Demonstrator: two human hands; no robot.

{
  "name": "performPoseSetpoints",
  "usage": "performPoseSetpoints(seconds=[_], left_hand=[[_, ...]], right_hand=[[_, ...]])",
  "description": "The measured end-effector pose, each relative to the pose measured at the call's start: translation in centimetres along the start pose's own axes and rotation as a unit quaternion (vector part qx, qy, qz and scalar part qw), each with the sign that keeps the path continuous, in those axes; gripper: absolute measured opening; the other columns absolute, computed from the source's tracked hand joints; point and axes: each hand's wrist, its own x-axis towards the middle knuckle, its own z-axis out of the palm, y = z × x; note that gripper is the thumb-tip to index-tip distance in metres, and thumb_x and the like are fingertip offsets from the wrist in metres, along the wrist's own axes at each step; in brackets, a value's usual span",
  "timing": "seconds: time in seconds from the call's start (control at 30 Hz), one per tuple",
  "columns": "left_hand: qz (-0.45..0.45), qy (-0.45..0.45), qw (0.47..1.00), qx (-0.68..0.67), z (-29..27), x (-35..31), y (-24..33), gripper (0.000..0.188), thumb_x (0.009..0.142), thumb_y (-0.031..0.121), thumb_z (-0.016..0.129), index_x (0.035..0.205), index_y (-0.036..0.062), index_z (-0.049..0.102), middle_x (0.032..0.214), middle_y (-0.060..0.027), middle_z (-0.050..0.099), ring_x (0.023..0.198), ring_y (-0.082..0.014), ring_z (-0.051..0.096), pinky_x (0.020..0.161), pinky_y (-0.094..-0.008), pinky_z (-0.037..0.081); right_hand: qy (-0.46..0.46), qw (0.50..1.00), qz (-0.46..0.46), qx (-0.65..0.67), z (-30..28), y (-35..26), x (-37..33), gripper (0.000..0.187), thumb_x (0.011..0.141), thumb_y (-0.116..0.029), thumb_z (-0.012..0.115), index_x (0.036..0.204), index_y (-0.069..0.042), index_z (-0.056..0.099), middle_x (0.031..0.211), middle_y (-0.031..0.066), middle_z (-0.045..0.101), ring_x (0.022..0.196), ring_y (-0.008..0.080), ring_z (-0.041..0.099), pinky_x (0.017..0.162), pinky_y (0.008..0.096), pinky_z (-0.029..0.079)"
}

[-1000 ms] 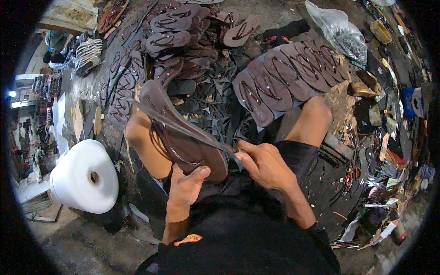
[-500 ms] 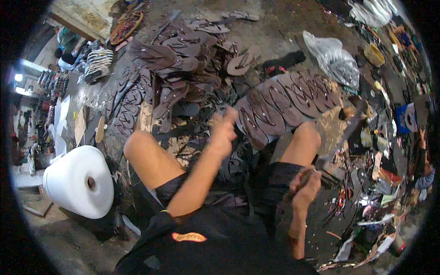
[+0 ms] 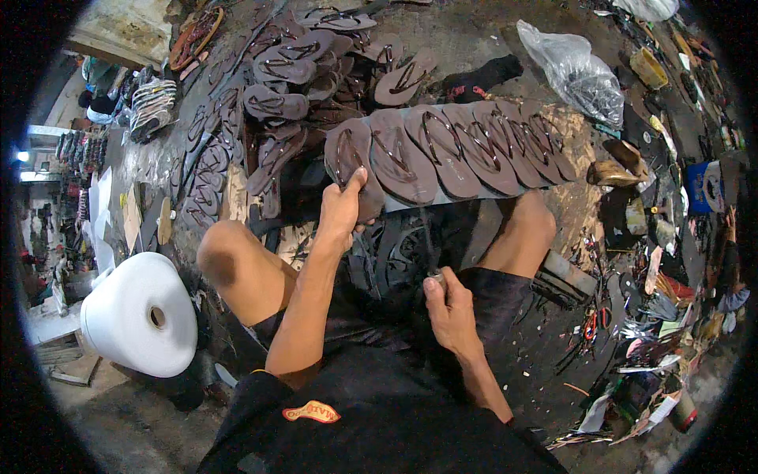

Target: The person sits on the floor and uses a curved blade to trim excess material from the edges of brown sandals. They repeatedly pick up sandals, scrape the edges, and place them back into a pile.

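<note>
My left hand (image 3: 341, 212) is closed on the near end of a brown flip-flop (image 3: 347, 154), its thumb pressing on the top. This flip-flop sits at the left end of a row of brown flip-flops (image 3: 462, 150) with shiny straps, lying side by side on a grey sheet (image 3: 395, 205). My right hand (image 3: 452, 308) is wrapped around the handle of a knife with a long thin blade (image 3: 427, 241). The blade is faint and blurred, and points up toward the row's near edge. Dark cut scraps (image 3: 387, 257) lie between my knees.
A heap of loose flip-flops (image 3: 292, 71) lies beyond my left hand. More flip-flops (image 3: 209, 166) stand at the left, near a white roll (image 3: 142, 316). A clear plastic bag (image 3: 572, 75) lies far right. Red-handled scissors (image 3: 596, 322) and scraps are at the right.
My left hand has moved left and gripped the end flip-flop; the row now sits farther left. My right hand has swung the knife inward from beside my right knee.
</note>
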Motion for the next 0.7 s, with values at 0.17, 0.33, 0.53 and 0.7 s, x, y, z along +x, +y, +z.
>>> performPoseSetpoints(seconds=[0.17,0.33,0.53,0.7], left_hand=[[-0.010,-0.019,0.999,-0.030,0.3,-0.7,0.2,0.039,0.098,0.047,0.069,0.092,0.0081,0.064,0.073,-0.0037,0.066,0.052,-0.0148,0.059,0.039,-0.0278,0.039],[-0.022,-0.029,0.998,-0.043,0.3,-0.9,0.0,0.038,0.097,0.043,0.072,0.104,0.0076,0.062,0.084,-0.0046,0.069,0.060,-0.0146,0.063,0.041,-0.0276,0.041],[-0.023,-0.027,0.989,-0.143,0.3,-0.7,-2.1,0.037,0.096,0.043,0.073,0.103,0.0088,0.061,0.083,-0.0010,0.066,0.059,-0.0128,0.059,0.041,-0.0268,0.040],[-0.063,-0.072,0.975,-0.201,0.0,-0.4,-2.3,0.031,0.099,0.040,0.071,0.099,0.0098,0.061,0.080,-0.0002,0.064,0.057,-0.0128,0.056,0.041,-0.0275,0.037]], right_hand=[[-0.052,0.997,0.039,-0.040,1.8,0.9,3.0,0.045,0.108,-0.036,0.056,0.100,0.007,0.058,0.082,0.0287,0.063,0.070,0.0395,0.064,0.067,0.0478,0.046],[-0.097,0.991,0.051,-0.083,1.9,1.7,7.5,0.055,0.107,-0.043,0.056,0.091,0.009,0.063,0.082,0.0316,0.065,0.075,0.0490,0.063,0.070,0.0489,0.048],[-0.061,0.984,0.022,-0.168,4.9,4.8,12.6,0.058,0.104,-0.050,0.060,0.092,0.007,0.066,0.083,0.0246,0.063,0.082,0.0391,0.060,0.075,0.0509,0.048],[0.004,0.952,-0.051,-0.301,8.2,8.3,16.3,0.042,0.094,-0.040,0.072,0.112,-0.001,0.072,0.107,0.0249,0.073,0.104,0.0482,0.066,0.091,0.0553,0.053]])
